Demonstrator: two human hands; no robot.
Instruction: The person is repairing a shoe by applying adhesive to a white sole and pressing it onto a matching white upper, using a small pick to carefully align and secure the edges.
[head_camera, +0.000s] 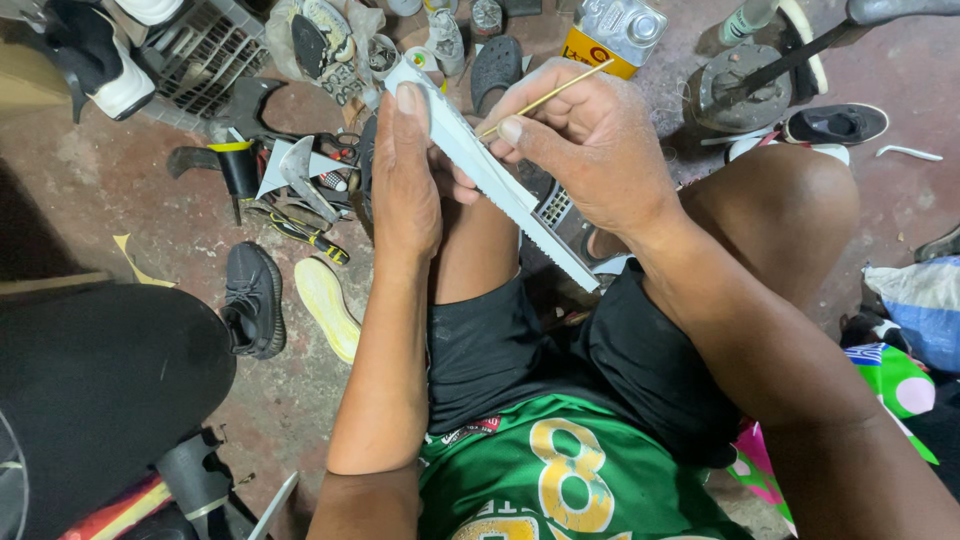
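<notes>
Left hand: the left hand (405, 175) is gripping the upper part of a white shoe sole (490, 175), fingers wrapped along its edge, thumb pointing up.
Right hand: the right hand (590, 145) is pinching a thin yellow stick (548, 98) between thumb and forefinger, its tip touching the sole's surface.
Sole position: the white shoe sole is being held edge-up above the person's knees, slanting from upper left down to lower right, its serrated edge showing.
Floor, left: a dark sneaker (252, 300) is lying just beside a pale yellow insole (325, 305); a pile of hand tools (295, 190) is sitting further up.
Floor, top: a yellow and silver can (615, 35) is standing near a metal shoe stand (740, 90), with a black shoe (835, 124) beside it.
</notes>
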